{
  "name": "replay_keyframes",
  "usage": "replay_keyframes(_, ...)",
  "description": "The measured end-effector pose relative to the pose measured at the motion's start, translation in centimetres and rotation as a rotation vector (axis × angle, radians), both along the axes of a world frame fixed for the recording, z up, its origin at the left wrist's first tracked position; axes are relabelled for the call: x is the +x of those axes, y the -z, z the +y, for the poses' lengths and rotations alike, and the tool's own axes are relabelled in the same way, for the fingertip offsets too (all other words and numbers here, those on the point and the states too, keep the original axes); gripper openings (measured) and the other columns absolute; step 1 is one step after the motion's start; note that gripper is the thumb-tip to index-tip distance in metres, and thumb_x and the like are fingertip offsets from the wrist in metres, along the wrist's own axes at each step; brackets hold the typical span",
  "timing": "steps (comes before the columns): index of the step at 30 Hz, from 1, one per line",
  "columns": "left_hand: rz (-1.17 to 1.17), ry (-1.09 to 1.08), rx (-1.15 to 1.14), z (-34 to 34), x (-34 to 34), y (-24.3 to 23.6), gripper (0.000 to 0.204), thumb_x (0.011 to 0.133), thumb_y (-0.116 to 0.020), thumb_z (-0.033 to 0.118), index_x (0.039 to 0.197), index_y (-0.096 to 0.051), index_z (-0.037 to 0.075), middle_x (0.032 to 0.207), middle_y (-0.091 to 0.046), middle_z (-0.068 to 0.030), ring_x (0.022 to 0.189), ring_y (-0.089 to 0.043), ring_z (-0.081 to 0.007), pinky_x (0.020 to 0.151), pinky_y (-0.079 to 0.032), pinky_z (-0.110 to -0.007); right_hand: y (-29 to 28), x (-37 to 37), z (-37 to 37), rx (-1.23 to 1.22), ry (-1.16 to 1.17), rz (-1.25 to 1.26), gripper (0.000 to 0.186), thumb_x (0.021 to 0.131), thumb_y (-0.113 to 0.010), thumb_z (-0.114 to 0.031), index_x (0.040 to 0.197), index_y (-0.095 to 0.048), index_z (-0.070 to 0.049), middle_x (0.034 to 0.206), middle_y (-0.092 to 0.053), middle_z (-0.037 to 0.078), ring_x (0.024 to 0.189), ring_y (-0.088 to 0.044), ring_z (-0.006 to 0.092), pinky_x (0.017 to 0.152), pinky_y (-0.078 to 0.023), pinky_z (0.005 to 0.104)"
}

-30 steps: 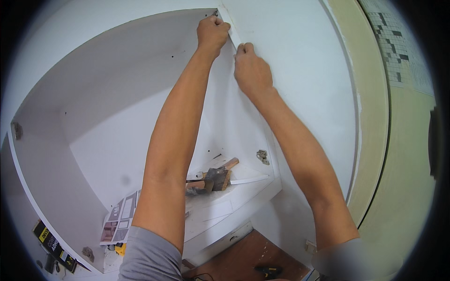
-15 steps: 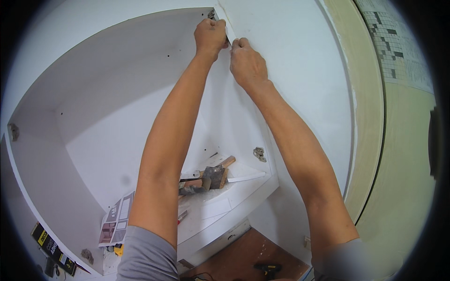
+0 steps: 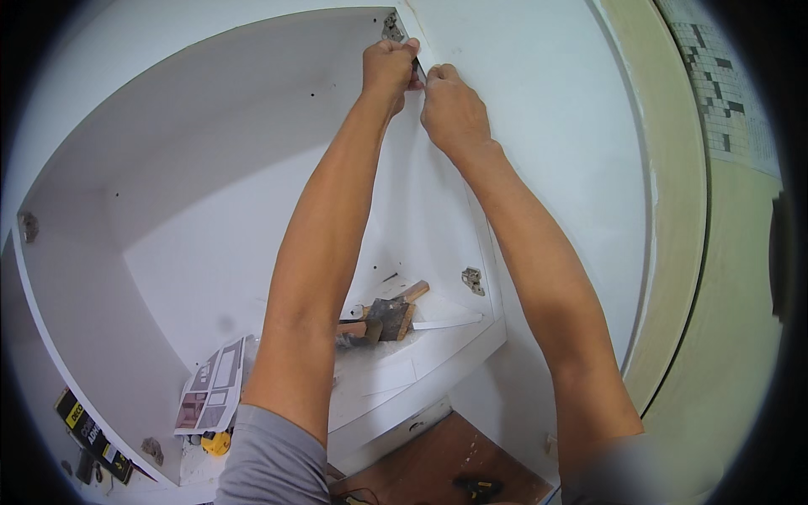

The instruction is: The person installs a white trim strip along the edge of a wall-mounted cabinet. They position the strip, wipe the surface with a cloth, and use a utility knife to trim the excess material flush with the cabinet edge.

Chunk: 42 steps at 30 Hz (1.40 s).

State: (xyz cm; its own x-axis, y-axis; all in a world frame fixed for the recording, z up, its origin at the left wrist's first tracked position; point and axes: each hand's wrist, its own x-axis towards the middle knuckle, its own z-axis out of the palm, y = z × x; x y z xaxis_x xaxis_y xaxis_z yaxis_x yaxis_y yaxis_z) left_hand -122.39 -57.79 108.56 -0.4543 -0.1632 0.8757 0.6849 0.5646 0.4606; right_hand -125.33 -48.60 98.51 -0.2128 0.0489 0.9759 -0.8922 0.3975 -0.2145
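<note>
The white cabinet [image 3: 236, 194] opens at left, its boards looking rigid. At its upper right front edge, just below a metal hinge [image 3: 392, 27], the left hand [image 3: 390, 69] is curled narrow, apparently holding a thin dark piece [image 3: 418, 70] that shows between thumb and fingers. The piece seems light and fairly stiff, best pinched across its thin sides, and could slip. Just right of it, the right hand [image 3: 457, 109] has its fingers folded in near the piece's lower end; whether it grips anything, I cannot tell.
</note>
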Motion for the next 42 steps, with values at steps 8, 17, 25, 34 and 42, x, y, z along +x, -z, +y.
replay_keyframes(8,0.043,0.02,-0.021,-0.3,0.4,-3.2,0.024,0.101,-0.073,0.024,0.092,-0.064,0.004,0.08,-0.064,-0.0065,0.067,-0.063,-0.0185,0.063,-0.059,-0.037,-0.3,0.0,-0.1,0.021,-0.001,-0.003,0.041,0.097,-0.054,0.001,0.137,-0.056,0.01,0.132,-0.06,0.024,0.098,-0.073,0.0441,0.086,-0.06,0.0528)
replay_keyframes(17,0.281,-0.13,-0.148,-0.3,-2.7,-4.5,0.017,0.09,-0.07,0.013,0.081,-0.061,0.001,0.076,-0.066,-0.0104,0.059,-0.062,-0.0232,0.053,-0.056,-0.039,-2.5,0.1,-0.6,-0.006,0.104,0.079,0.047,0.097,-0.055,-0.004,0.143,-0.053,0.008,0.127,-0.063,0.024,0.096,-0.073,0.0419,0.083,-0.061,0.0505)
replay_keyframes(25,0.207,-0.445,-0.162,1.5,-1.7,-5.5,0.022,0.088,-0.073,0.019,0.076,-0.065,0.002,0.081,-0.074,-0.0171,0.07,-0.073,-0.0292,0.071,-0.059,-0.044,-3.6,-0.8,-0.2,0.024,0.097,0.138,0.033,0.097,-0.056,-0.004,0.127,-0.064,0.008,0.133,-0.062,0.023,0.104,-0.074,0.0378,0.088,-0.061,0.0478)
replay_keyframes(34,0.238,-0.537,-0.119,2.3,-1.4,-5.5,0.028,0.083,-0.078,0.025,0.091,-0.076,-0.001,0.092,-0.078,-0.019,0.086,-0.077,-0.0319,0.086,-0.06,-0.043,-4.4,-0.1,0.1,0.04,0.017,0.052,0.041,0.095,-0.053,0.0,0.135,-0.059,0.008,0.135,-0.063,0.023,0.112,-0.069,0.0421,0.096,-0.057,0.0525)
replay_keyframes(42,0.253,-0.528,0.017,3.5,-1.2,-4.9,0.039,0.079,-0.079,0.033,0.095,-0.08,-0.002,0.1,-0.08,-0.0204,0.097,-0.077,-0.0347,0.094,-0.059,-0.043,-4.6,-0.9,0.8,0.138,0.035,0.068,0.045,0.097,-0.053,-0.003,0.139,-0.051,0.014,0.134,-0.059,0.028,0.11,-0.072,0.0421,0.093,-0.061,0.048)
